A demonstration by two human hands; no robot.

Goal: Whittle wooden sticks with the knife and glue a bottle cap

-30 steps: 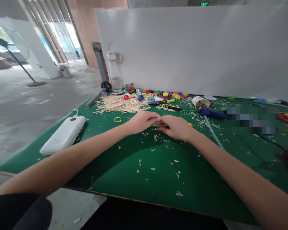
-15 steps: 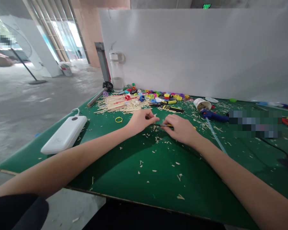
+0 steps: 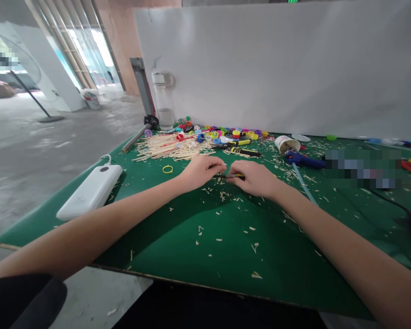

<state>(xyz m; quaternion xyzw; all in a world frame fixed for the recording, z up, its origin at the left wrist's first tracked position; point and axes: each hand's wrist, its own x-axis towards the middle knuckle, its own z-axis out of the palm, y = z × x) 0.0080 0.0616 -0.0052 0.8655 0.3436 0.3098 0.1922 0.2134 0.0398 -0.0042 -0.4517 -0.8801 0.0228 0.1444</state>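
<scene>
Over the middle of the green table, my left hand [image 3: 199,173] is closed in a pinch, with a tiny pale bit showing at its fingertips; what it is I cannot make out. Close on its right, my right hand [image 3: 255,177] is wrapped round a utility knife [image 3: 240,176] with a yellow and black handle. The knife's front end points left at the left fingertips, and my fingers cover much of it. Pale wood shavings [image 3: 222,196] lie scattered below both hands. A yellow ring [image 3: 167,169] rests to the left of my left hand.
Behind my hands are wooden sticks [image 3: 164,146], coloured bottle caps [image 3: 236,134] and yellow-black pliers [image 3: 243,151]. A white power bank [image 3: 89,192] lies left. On the right are a tipped paper cup [image 3: 287,143] and a blue glue gun [image 3: 306,161]. A glass bottle [image 3: 164,105] stands at the back.
The whole view has shifted slightly. My two hands stay close together, the right one a little nearer the left, with the knife still in its grip.
</scene>
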